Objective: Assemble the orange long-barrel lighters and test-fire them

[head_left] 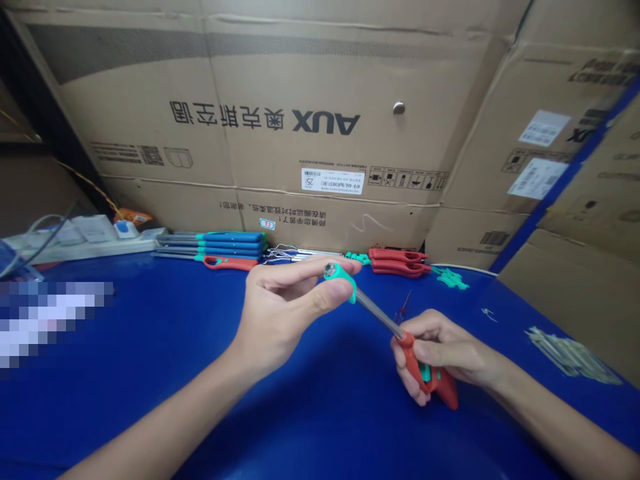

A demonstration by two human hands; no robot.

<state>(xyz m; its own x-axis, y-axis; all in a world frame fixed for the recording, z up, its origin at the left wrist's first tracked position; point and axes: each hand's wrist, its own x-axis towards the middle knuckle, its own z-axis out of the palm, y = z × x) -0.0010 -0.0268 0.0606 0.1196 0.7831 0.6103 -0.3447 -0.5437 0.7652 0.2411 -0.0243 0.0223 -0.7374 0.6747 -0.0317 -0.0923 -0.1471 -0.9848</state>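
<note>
My right hand (440, 353) is wrapped round the red-orange handle of a long-nosed lighter (433, 380), which has a green trigger. From the handle, its metal tube (377, 312) slants up and to the left. At the tube's far end a green collar (346, 277) is pinched between the thumb and fingers of my left hand (285, 307). The nozzle end shows inside the collar's opening, facing left. Beyond the lighter, a small screwdriver (403, 310) lies on the blue table (280, 413), partly hidden by my right hand.
Blue-handled lighters (235, 245) are stacked at the back, with a red-orange lighter (233, 264) in front. Red handle shells (400, 261) and green parts (451, 277) lie further right. Pale thin strips (573, 357) sit at the right, a power strip (90, 248) at the left. Cardboard (280, 73) walls the back.
</note>
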